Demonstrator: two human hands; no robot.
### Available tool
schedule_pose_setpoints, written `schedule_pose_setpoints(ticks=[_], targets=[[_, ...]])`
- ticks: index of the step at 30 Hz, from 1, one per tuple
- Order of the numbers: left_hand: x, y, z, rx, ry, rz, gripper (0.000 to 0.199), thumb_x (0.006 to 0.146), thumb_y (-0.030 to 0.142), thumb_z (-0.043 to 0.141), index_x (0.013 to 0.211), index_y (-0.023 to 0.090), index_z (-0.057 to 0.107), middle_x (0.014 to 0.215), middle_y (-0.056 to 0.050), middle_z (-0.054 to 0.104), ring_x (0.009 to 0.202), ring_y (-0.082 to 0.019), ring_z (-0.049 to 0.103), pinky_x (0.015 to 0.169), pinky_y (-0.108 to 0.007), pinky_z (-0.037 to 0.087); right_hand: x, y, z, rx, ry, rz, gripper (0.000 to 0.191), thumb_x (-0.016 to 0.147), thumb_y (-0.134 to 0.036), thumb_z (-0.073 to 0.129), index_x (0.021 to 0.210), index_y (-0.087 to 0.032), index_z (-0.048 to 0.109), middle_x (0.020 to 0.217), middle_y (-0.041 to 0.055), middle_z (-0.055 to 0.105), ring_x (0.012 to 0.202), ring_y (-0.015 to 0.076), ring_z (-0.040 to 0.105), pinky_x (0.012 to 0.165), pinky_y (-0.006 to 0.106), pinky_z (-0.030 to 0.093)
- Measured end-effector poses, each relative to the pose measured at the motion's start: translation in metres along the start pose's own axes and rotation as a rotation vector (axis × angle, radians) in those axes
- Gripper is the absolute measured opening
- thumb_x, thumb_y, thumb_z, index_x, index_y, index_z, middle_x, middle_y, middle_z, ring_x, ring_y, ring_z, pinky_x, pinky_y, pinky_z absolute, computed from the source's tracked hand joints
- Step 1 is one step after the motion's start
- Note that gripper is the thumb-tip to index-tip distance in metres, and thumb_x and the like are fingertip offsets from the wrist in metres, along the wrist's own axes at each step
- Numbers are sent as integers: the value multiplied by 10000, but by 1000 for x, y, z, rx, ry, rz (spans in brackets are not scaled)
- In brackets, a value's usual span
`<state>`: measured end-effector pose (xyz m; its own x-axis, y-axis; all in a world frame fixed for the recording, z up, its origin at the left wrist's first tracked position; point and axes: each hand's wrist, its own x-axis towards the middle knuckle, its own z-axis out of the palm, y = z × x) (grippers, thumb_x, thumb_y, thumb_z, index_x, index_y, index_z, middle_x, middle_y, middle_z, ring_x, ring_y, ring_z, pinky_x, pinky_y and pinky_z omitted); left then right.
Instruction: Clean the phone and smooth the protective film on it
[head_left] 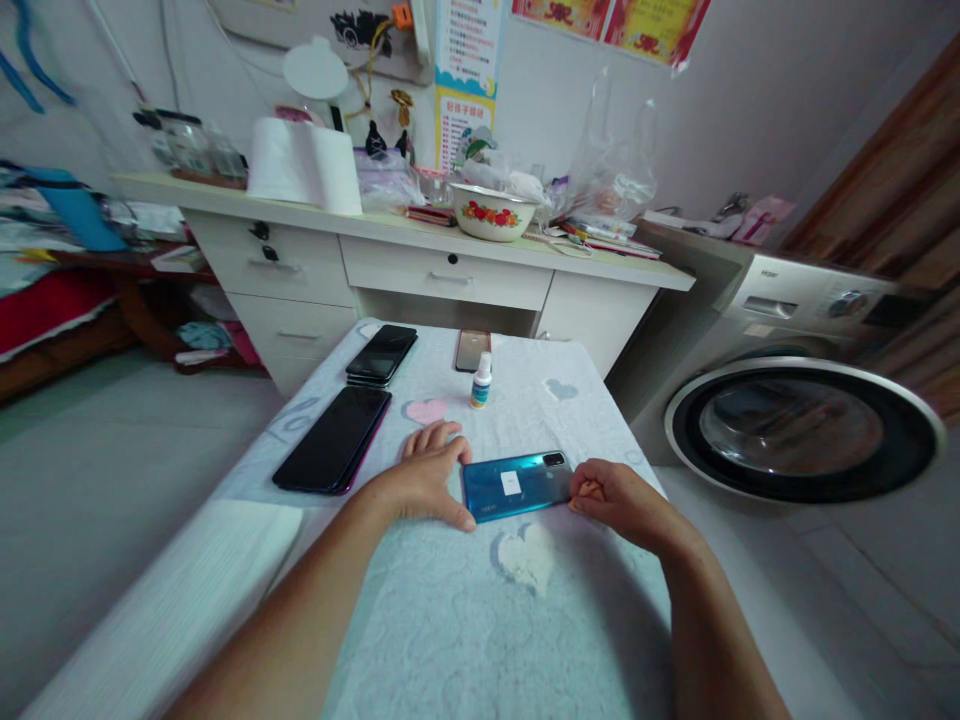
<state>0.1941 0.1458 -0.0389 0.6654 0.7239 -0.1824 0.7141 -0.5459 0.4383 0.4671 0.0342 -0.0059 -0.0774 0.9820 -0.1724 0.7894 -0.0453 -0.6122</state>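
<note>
One glossy blue phone (538,488) between my spread left hand (433,478) and right hand (619,502) pinching orange cloth (591,491); white-capped plastic bottle (481,382) beyond.

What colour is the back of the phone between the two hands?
Blue, turning greyish at the camera end; the head view shows the phone best.

this is a room in a home. a silver front-loading washing machine (802,425) with a round black-rimmed door stands at the right, near a hanging brown curtain (892,170). against the wall is a pale desk (450,270) with white drawers, bearing thick white paper rolls (300,165) and a white enamel bowl (493,213) with a red fruit pattern. a colourful printed poster (466,90) hangs above, and a red cloth-covered bed (56,318) shows at the left.
</note>
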Motion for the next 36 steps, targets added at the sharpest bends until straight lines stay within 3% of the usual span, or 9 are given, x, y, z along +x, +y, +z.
schedule_pose_setpoints(ticks=[6, 10, 15, 24, 31, 36], targets=[[-1, 1, -1, 1, 7, -12, 741, 375, 497, 821, 990, 279, 470, 1413, -40, 261, 1363, -326, 139, 1090, -453, 184, -1, 15, -1, 128, 92, -4, 63, 767, -234, 569, 807, -193, 598, 686, -12, 595, 625, 119, 531, 578, 219, 383], [-2, 2, -2, 3, 7, -11, 735, 375, 497, 821, 984, 282, 470, 1416, -36, 260, 1362, -327, 150, 1084, -458, 192, 1, 20, 2, 180, 78, -14, 79, 764, -215, 569, 834, -194, 596, 741, -1, 628, 683, 131, 576, 618, 228, 414], [-2, 3, -3, 7, -4, -12, 731, 384, 496, 817, 989, 276, 470, 1420, -40, 261, 1364, -327, 150, 1084, -455, 192, 3, 15, 3, 92, 38, -13, 86, 741, -154, 554, 808, -187, 595, 732, 0, 627, 672, 130, 577, 625, 231, 425], [-1, 0, 0, 7, 5, -6, 741, 379, 509, 811, 995, 281, 468, 1426, -35, 248, 1366, -327, 137, 1088, -456, 186, 5, -5, 6, -111, 100, -72, 155, 691, -83, 539, 762, -191, 623, 793, 10, 592, 723, 134, 546, 657, 234, 390], [0, -1, 1, 2, 6, 2, 748, 380, 520, 805, 1000, 281, 461, 1423, -34, 258, 1370, -328, 128, 1094, -456, 169, 9, -15, 15, -113, 73, -169, 193, 693, -45, 518, 730, -191, 639, 792, 10, 574, 737, 126, 542, 680, 226, 385], [-2, 2, -2, 2, 3, -10, 743, 377, 508, 809, 994, 278, 464, 1419, -36, 260, 1367, -328, 134, 1093, -453, 184, 7, -8, 8, -91, 70, -121, 173, 706, -68, 525, 737, -190, 643, 800, 11, 575, 724, 122, 552, 667, 222, 393]])
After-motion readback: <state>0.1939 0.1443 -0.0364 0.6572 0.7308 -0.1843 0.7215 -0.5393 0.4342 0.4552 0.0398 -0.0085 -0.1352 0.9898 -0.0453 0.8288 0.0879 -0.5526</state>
